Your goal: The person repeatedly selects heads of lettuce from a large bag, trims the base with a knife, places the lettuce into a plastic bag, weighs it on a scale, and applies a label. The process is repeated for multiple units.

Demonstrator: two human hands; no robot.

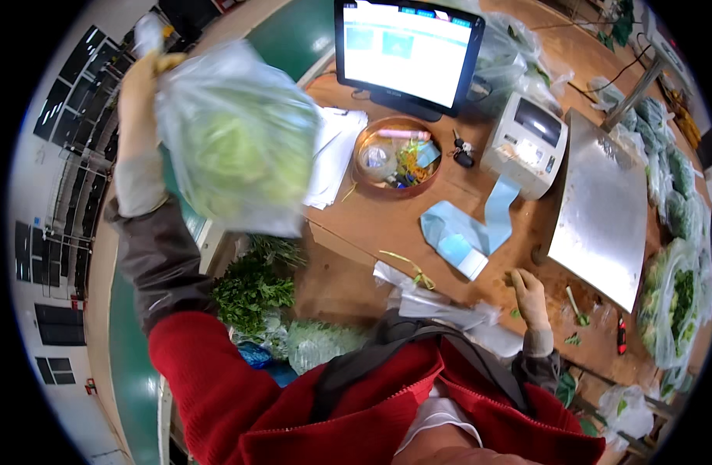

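Note:
At the upper left, my gloved left hand [143, 75] grips the gathered neck of a clear plastic bag [239, 139] that holds pale green leafy vegetables. The bag hangs raised beside the white papers [335, 151] and is slightly blurred. My gloved right hand [528, 299] is over the table's near edge, its fingers bent and nothing seen in it. Between that hand and the label printer [527, 145] lies a curled strip of blue label backing [466, 232]. A metal weighing plate [603, 203] is to the right of the printer.
A monitor [408, 55] stands at the back, with a round tin of small items [397, 156] and keys [463, 152] before it. Bagged greens [670, 302] line the right side, near a red utility knife [621, 336]. Leafy herbs [254, 290] lie below left.

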